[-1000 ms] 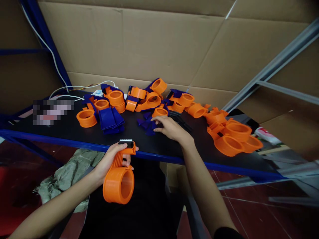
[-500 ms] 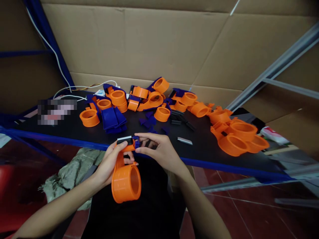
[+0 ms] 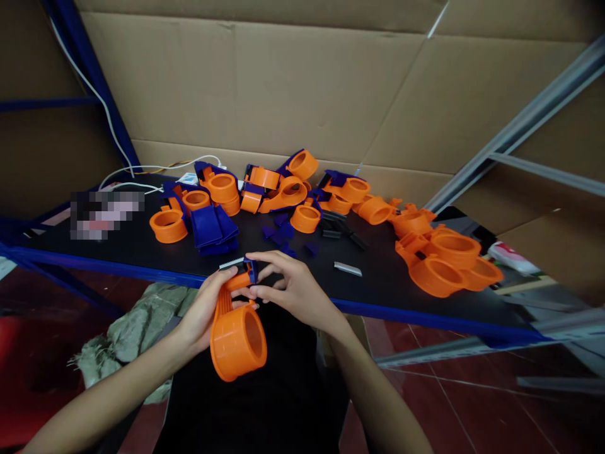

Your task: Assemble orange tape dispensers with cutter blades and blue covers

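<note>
1. Cardboard sheets (image 3: 283,82) wall in the black desk (image 3: 378,277), whose blue front edge runs just behind both hands; no print or label can be read on the cardboard.
2. A heap of orange dispenser bodies (image 3: 439,258) and blue covers (image 3: 212,227) spreads across the far half of the desk, lying as it did a second ago.
3. The orange tape dispenser body (image 3: 236,334) hangs below the desk edge, over the person's dark lap, its round hub toward the camera and its neck pointing up; it sits slightly higher and nearer the desk than a second ago.
4. The left hand (image 3: 201,312) is wrapped around the dispenser's neck, thumb by the serrated blade (image 3: 231,262) at the top.
5. The right hand (image 3: 288,287), which a second ago was out among the loose parts on the desk, has come back to the dispenser; its fingers pinch a small blue piece (image 3: 252,270) against the top of the neck, beside the blade.
6. A small silver metal strip (image 3: 348,269) lies alone on the desk, to the right of the right hand and apart from it.
7. A blurred patch (image 3: 106,214) at the desk's left end hides whatever writing may lie there.
</note>
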Demonstrator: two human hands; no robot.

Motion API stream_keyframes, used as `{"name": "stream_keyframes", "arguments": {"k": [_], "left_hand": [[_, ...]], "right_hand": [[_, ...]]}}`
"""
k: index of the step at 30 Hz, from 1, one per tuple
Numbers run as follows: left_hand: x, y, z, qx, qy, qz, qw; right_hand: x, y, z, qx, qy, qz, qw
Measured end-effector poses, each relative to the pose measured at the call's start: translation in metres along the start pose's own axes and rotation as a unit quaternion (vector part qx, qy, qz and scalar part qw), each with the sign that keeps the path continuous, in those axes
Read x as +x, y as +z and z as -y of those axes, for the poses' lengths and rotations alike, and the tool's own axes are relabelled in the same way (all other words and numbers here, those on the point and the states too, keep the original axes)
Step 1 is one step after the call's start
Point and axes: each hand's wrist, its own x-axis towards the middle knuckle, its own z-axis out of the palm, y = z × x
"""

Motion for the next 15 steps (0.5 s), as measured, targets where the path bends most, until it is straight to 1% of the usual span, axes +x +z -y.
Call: {"name": "stream_keyframes", "arguments": {"k": [2,5,10,13,15], "left_hand": [[0.0001,0.0005,0.0004,0.011,0.015,-0.003,1.000],[-0.0006,0.0022,0.0012,0.024,0.040,-0.012,0.999],[-0.0012,0.0040,-0.0001,0.031,0.056,-0.027,0.998],[-0.0028,0.0048,-0.0014,0.042,0.062,-0.035,0.997],[-0.0045,0.0053,-0.0021,0.055,0.055,-0.027,0.997]], "right_hand": [[0.0011,0.0023,-0.0029,0.021,0.010,-0.024,0.999],[0.0020,0.0042,-0.0062,0.005,0.002,-0.055,0.998],[0.0018,0.0011,-0.0065,-0.052,-0.046,-0.028,0.997],[0.0017,-0.0010,-0.0056,-0.060,-0.067,-0.020,0.996],[0.0015,-0.0019,-0.0055,-0.056,-0.076,-0.012,0.995]]}}
